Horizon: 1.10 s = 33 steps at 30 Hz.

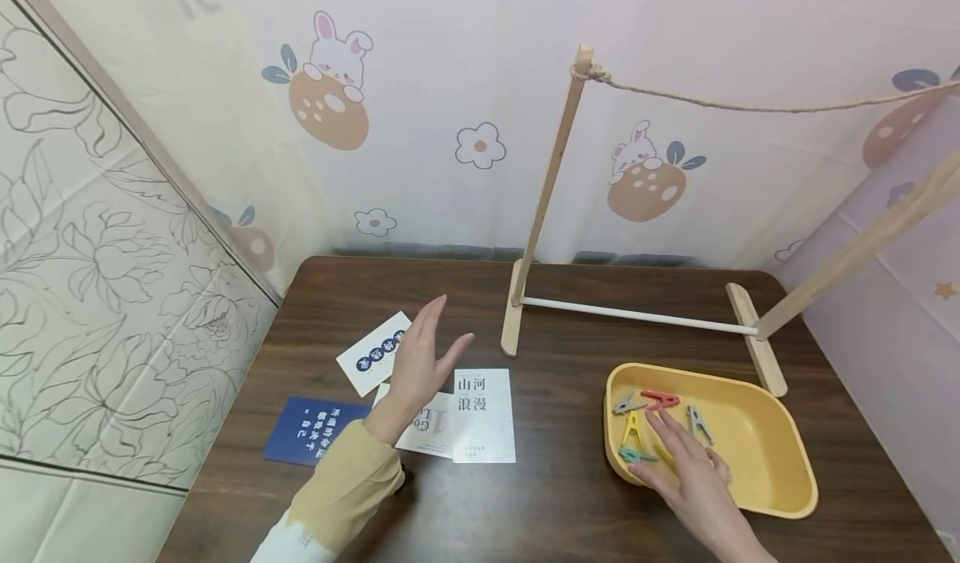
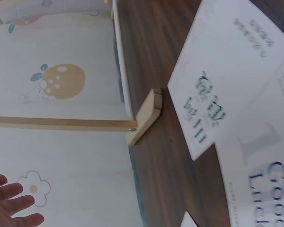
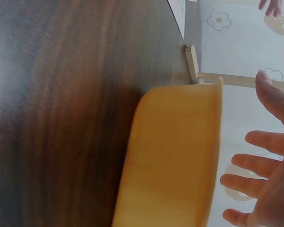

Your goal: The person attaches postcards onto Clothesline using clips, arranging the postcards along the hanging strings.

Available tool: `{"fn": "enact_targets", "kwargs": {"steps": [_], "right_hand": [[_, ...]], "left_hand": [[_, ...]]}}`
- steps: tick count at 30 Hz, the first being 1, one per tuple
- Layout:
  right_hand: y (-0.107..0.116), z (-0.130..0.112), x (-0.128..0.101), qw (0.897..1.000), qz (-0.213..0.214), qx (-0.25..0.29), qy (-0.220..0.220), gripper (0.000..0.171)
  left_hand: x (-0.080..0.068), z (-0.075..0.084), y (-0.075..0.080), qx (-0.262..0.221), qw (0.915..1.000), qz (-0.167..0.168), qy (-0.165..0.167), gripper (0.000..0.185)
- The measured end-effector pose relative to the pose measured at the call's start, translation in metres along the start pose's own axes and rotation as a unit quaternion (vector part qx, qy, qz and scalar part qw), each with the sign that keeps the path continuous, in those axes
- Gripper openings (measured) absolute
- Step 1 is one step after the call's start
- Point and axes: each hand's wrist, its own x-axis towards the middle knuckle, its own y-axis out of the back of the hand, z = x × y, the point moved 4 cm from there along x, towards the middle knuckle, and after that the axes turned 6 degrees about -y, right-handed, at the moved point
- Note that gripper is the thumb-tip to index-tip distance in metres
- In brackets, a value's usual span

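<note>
**Open hands over cards and clothespin tray**

Beyond both sets of fingers, a wooden rack (image 1: pixel 551 213) with rope line (image 1: pixel 750 106) on the dark table (image 1: pixel 555 496). Under the right hand (image 1: pixel 693 471), fingers straight and spread, a yellow tray (image 1: pixel 780 471); at the fingertips, loose clothespins (image 1: pixel 660 399), none gripped. Beneath the left hand (image 1: pixel 420 363), raised, fingers extended, gripping nothing, white cards (image 1: pixel 483 417); left of the wrist, a blue card (image 1: pixel 311 429).

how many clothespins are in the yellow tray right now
5 show in the yellow tray: grey clothespin, red clothespin, yellow clothespin, teal clothespin, second grey clothespin. The right hand may hide more.
</note>
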Motion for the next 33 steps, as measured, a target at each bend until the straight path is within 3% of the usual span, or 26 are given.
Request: {"fn": "enact_targets", "kwargs": {"steps": [8, 13, 24, 33], "right_hand": [[-0.011, 0.003, -0.011, 0.999, -0.039, -0.01, -0.033, 0.06], [-0.016, 0.006, -0.016, 0.998, -0.044, -0.013, -0.045, 0.058], [-0.023, 0.011, -0.02, 0.998, -0.025, -0.019, -0.045, 0.051], [-0.026, 0.016, -0.021, 0.999, 0.0, -0.027, -0.044, 0.043]], "left_hand": [[0.036, 0.009, -0.011, -0.111, 0.9926, -0.029, 0.039, 0.064], [0.058, 0.011, -0.014, -0.149, 0.9877, -0.021, 0.043, 0.061], [0.104, 0.018, -0.027, -0.224, 0.9737, -0.021, 0.034, 0.056], [0.133, 0.019, -0.044, -0.275, 0.9603, -0.034, 0.037, 0.057]]}}
